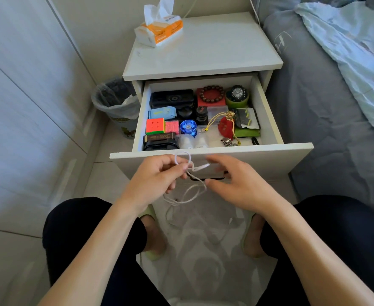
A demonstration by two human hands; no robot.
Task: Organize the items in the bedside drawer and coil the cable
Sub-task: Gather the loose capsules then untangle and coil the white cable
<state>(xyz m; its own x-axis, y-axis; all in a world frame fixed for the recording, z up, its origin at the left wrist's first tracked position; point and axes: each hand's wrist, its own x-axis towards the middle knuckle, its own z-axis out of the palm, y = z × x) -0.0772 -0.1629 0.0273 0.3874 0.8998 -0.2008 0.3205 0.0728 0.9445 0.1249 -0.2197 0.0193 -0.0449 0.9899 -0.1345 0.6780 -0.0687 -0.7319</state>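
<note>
Drawer [267, 111] items sit sorted; left hand [157, 177] pinches the white cable [185, 160] (one loop made), right hand [232, 182] relaxed, holding nothing.

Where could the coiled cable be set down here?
Free: the nightstand top right of the tissue pack, and a small drawer patch near the front between the white cases and red pouch. Elsewhere the drawer is crowded.

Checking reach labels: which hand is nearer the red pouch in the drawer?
Right. The right hand is below the red pouch, just outside the drawer front. The left hand, pinching the white cable, sits farther off, below and to the left.
</note>
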